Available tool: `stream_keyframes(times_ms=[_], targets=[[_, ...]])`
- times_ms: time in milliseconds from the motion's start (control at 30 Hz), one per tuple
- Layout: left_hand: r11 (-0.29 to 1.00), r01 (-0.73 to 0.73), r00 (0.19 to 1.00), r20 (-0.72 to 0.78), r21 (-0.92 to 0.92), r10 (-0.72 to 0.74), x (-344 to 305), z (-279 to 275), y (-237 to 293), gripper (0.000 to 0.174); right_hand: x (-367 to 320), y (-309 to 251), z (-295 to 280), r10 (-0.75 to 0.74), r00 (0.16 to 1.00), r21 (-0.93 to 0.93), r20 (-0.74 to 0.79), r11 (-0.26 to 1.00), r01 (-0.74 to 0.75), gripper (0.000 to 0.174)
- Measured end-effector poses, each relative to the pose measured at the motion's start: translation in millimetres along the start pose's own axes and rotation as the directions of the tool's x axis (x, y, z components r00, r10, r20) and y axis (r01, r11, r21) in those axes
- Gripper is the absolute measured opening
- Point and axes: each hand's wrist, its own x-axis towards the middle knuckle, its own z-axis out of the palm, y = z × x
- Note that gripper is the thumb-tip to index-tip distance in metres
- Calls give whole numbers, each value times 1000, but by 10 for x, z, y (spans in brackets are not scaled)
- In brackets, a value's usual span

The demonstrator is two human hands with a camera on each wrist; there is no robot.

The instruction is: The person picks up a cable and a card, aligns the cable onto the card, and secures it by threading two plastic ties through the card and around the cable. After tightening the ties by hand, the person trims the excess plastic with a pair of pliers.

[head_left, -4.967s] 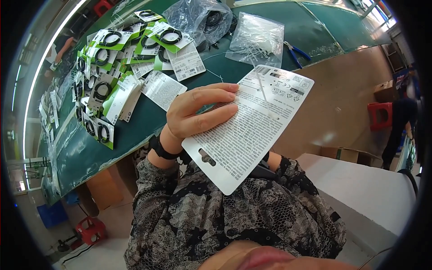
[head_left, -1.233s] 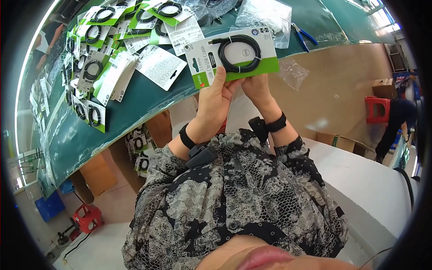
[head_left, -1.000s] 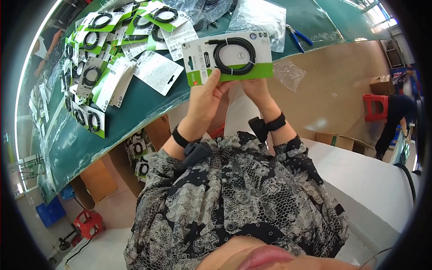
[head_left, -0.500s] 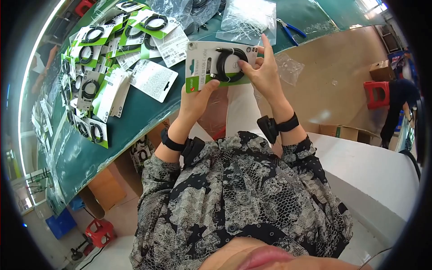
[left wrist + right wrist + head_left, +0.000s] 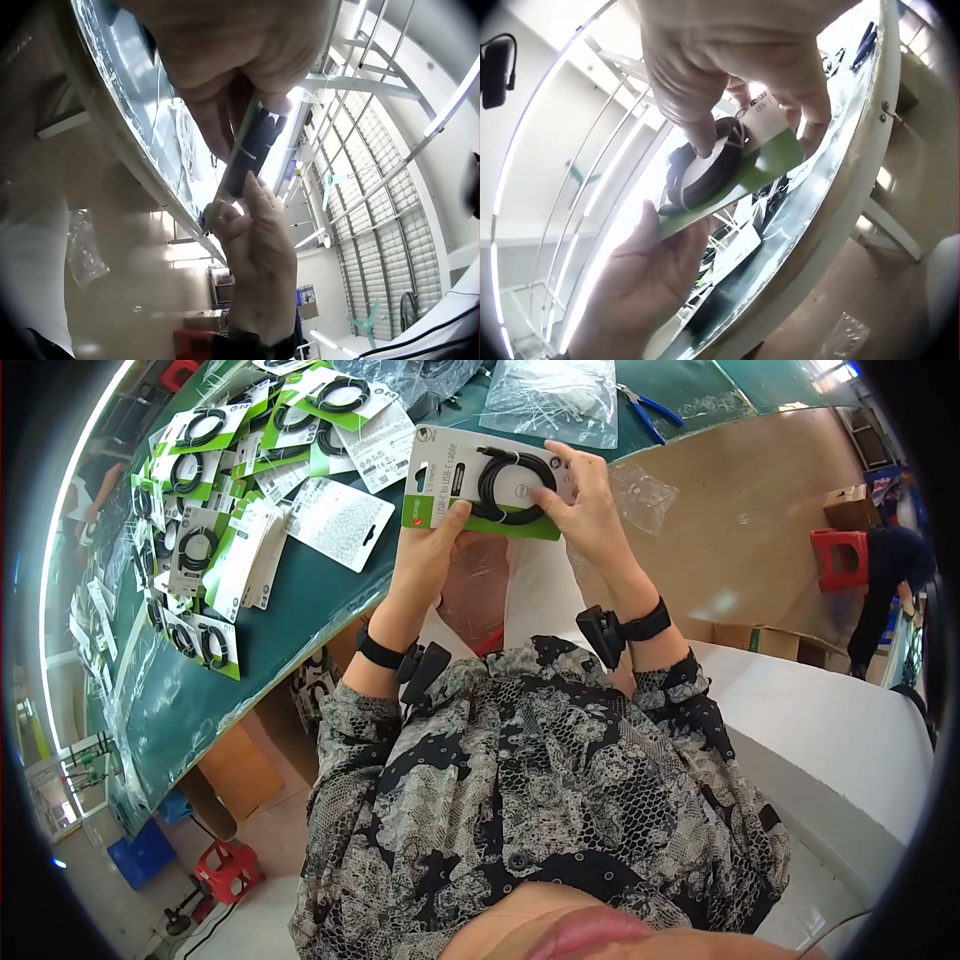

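Note:
Both hands hold up a carded USB-C cable (image 5: pixel 487 485), a black coil tied to a white and green card with its printed front showing. At the card's lower left edge, my left hand (image 5: pixel 425 555) grips it, thumb on the front and the other fingers hidden behind. My right hand (image 5: pixel 597 525) pinches the right end, its thumb over the coil. From the right wrist view, the right thumb lies against the cable coil (image 5: pixel 705 176) with fingers behind the card. The left wrist view sees the card (image 5: pixel 241 150) nearly edge-on between both hands.
A heap of carded cables (image 5: pixel 205 475) covers the green table's left part, with a card lying back up (image 5: pixel 340 520) beside it. Behind are a clear bag of white cable ties (image 5: pixel 555 400) and blue-handled pliers (image 5: pixel 650 410). A white surface (image 5: pixel 800 700) stands at right.
Five seconds ago the card's printed back was showing. Since a second ago, my right hand has shifted from the lower edge to the right end, thumb onto the coil.

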Motion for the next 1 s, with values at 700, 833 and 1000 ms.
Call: stream_keyframes(times_ms=[700, 833, 1000], targets=[[960, 82, 996, -14, -269, -89, -5, -56, -149, 33, -135, -85, 219, 360, 909, 672, 212, 622, -403, 26], [972, 30, 992, -112, -232, -57, -151, -52, -201, 32, -78, 4, 210, 199, 923, 560, 330, 746, -361, 20], [956, 116, 982, -114, -269, -151, -250, -275, -259, 32, 413, 603, -129, -124, 992, -110, -9, 986, 122, 10]])
